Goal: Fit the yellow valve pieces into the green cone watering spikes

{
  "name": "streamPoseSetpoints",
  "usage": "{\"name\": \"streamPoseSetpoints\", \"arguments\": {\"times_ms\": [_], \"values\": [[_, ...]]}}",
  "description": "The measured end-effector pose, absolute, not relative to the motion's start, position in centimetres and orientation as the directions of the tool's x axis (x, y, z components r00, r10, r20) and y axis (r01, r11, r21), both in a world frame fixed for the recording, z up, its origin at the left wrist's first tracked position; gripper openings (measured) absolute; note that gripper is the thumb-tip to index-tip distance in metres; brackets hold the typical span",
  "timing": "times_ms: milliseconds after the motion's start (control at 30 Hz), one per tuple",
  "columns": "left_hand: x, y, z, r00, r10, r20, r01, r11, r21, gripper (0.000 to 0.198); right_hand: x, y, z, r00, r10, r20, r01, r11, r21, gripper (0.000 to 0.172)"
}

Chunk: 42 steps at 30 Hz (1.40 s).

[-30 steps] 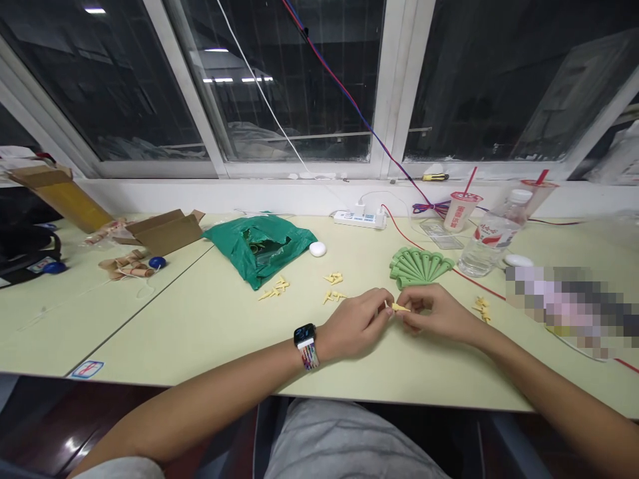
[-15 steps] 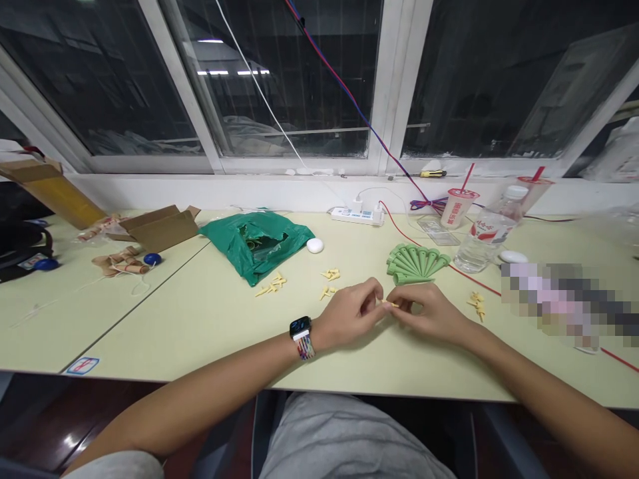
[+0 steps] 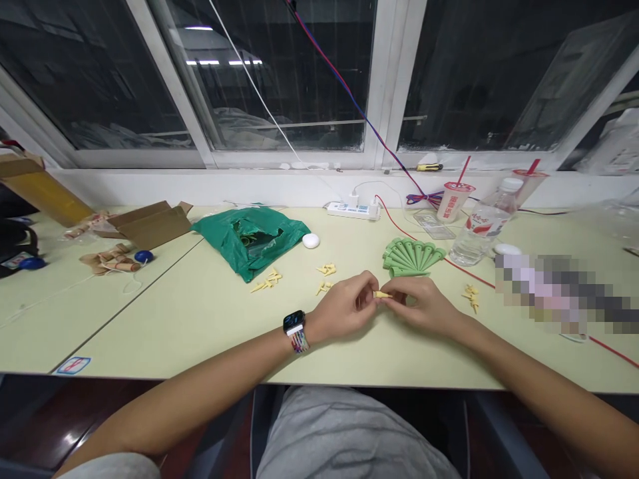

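Observation:
My left hand (image 3: 344,307) and my right hand (image 3: 417,303) meet above the table, their fingertips pinching a small yellow folded paper piece (image 3: 382,294) from either side. A green fan of folded paper cones (image 3: 412,256) lies just beyond my right hand. Small heaps of similar yellow folded pieces lie nearby: one (image 3: 324,269) and another (image 3: 323,287) beyond my left hand, a third (image 3: 266,281) further left, and a fourth (image 3: 470,297) to the right. A smartwatch (image 3: 294,322) and a beaded bracelet (image 3: 300,342) circle my left wrist.
A green plastic bag (image 3: 249,241) and white egg-shaped object (image 3: 310,240) sit on the pale table (image 3: 164,326). Behind stand a power strip (image 3: 353,211), a drink cup (image 3: 453,201) and a water bottle (image 3: 482,229). A cardboard box (image 3: 150,225) lies far left; a blurred patch covers the right.
The whole scene has shifted slightly up and left in view. My hands have drawn closer together around the yellow piece, which stays pinched between them.

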<state>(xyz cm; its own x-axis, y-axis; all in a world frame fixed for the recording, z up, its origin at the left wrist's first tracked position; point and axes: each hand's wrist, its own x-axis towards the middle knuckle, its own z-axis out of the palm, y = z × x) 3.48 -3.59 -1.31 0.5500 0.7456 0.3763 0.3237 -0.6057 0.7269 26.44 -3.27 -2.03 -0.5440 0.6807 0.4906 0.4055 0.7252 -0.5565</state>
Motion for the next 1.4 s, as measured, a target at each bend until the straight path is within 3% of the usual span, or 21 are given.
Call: {"name": "streamPoseSetpoints", "arguments": {"times_ms": [200,333,467,767,867,1000,1100,1233,1400], "values": [[3.6,-3.3,-1.0,0.551,0.755,0.357,0.386,-0.609,0.693,0.043,26.3,-3.2,-2.4,-0.549,0.592,0.591,0.402,0.806,-0.434,0.010],[3.4,-3.1,-0.9,0.581,0.721,0.378,0.321,-0.630,0.707,0.034,26.1,-3.2,-2.5,-0.536,0.567,0.625,0.408,0.823,-0.396,0.009],[3.4,-2.9,-1.3,0.575,0.686,0.445,0.262,-0.670,0.695,0.015,25.9,-3.3,-2.4,-0.501,0.591,0.632,0.392,0.806,-0.443,0.011],[4.0,-2.4,-1.9,0.487,0.802,0.346,0.106,-0.447,0.888,0.030,25.4,-3.5,-2.5,-0.480,0.632,0.608,0.326,0.772,-0.546,0.016],[4.0,-2.4,-1.8,0.475,0.806,0.352,0.104,-0.449,0.888,0.030,25.3,-3.6,-2.0,-0.470,0.706,0.530,0.286,0.690,-0.665,0.015],[4.0,-2.4,-1.8,0.452,0.821,0.349,0.071,-0.423,0.903,0.032,25.1,-3.7,-1.3,-0.441,0.795,0.417,0.235,0.551,-0.801,0.027],[4.1,-2.2,-2.0,0.452,0.839,0.303,-0.003,-0.339,0.941,0.036,24.9,-3.7,-1.3,-0.417,0.836,0.355,0.201,0.466,-0.861,0.033],[4.0,-1.9,-2.0,0.447,0.865,0.229,-0.059,-0.227,0.972,0.038,24.7,-3.6,-2.0,-0.381,0.882,0.278,0.116,0.344,-0.932,0.027],[3.9,-1.9,-1.2,0.439,0.856,0.273,-0.024,-0.292,0.956,0.032,24.8,-3.5,-2.3,-0.360,0.901,0.242,0.044,0.276,-0.960,0.035]]}}
